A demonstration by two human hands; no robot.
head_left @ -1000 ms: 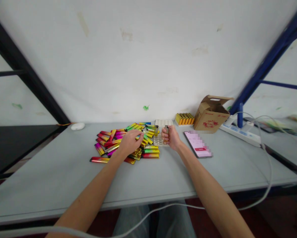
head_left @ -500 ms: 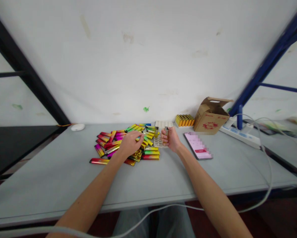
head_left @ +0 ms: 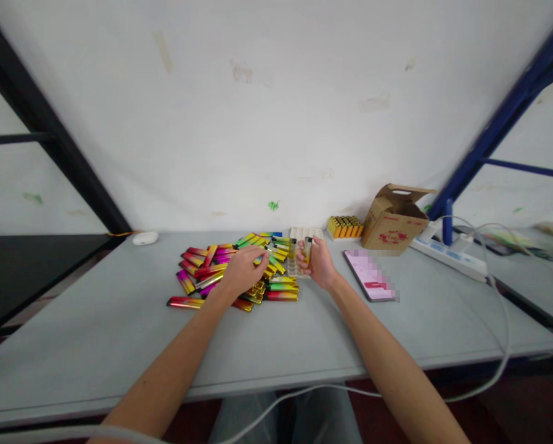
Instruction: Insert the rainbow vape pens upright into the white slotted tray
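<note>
A heap of shiny rainbow-coloured lighters (head_left: pixel 211 264) lies on the grey table (head_left: pixel 119 333). My left hand (head_left: pixel 243 270) rests on the heap's right side, fingers curled in a pinch on one lighter there. My right hand (head_left: pixel 317 261) is closed round a small yellowish lighter (head_left: pixel 307 248), held upright over a white tray (head_left: pixel 300 234) with cells. Another lighter (head_left: pixel 292 248) stands upright in that tray just left of it.
A block of yellow lighters (head_left: pixel 345 226) and an open cardboard box (head_left: pixel 393 219) stand at the back. A phone (head_left: pixel 371 274) lies right of my right hand. A white power strip (head_left: pixel 447 256), cables and a white mouse-like object (head_left: pixel 145 237) also lie on the table.
My right hand has moved slightly left and lowered its lighter toward the tray. My left hand stays on the heap, shifting a little.
</note>
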